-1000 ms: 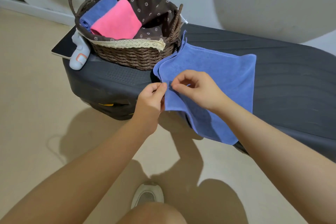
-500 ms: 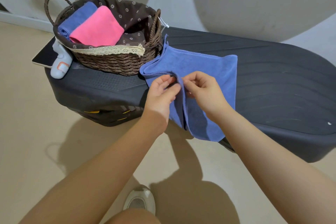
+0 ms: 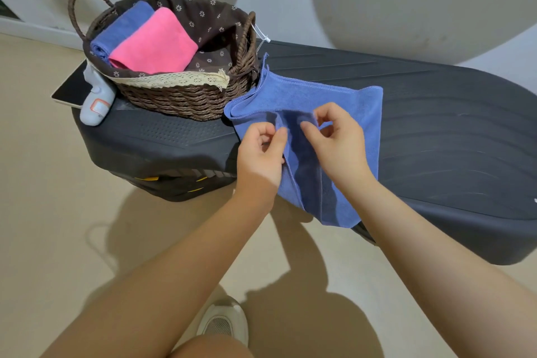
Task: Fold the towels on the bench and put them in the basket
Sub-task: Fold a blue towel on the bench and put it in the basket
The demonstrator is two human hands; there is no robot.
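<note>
- A blue towel [image 3: 343,96] lies on the dark bench [image 3: 453,131], just to the right of the basket [image 3: 186,102]; its left edge touches the basket's right side.
- The far part of the towel rests flat on the bench top, while the near part hangs over the bench's front edge towards the floor.
- The left hand [image 3: 260,154] is at the towel's left edge, near side of the basket; thumb and forefinger are curled together and pinch a ridge of the cloth.
- The right hand [image 3: 338,139] is just right of the left one, well clear of the basket; its thumb and fingers are curled and pinch a raised fold in the middle of the towel.
- Between the two hands the cloth is gathered into upright creases.
- The basket is brown wicker with a dark flowered lining and a lace trim, and stands at the left end of the bench.
- Inside the basket lie two folded towels side by side: a pink towel [image 3: 157,43] nearer the middle, and a second blue towel [image 3: 122,29] to its left against the wall.
- Left of the basket, a small white device [image 3: 97,102] leans on the bench end, touching the basket's outer wall.
- A flat dark tablet [image 3: 69,90] pokes out beyond the device, further left of the basket.
- Well below the basket, a pale shoe [image 3: 223,322] stands on the beige floor.
</note>
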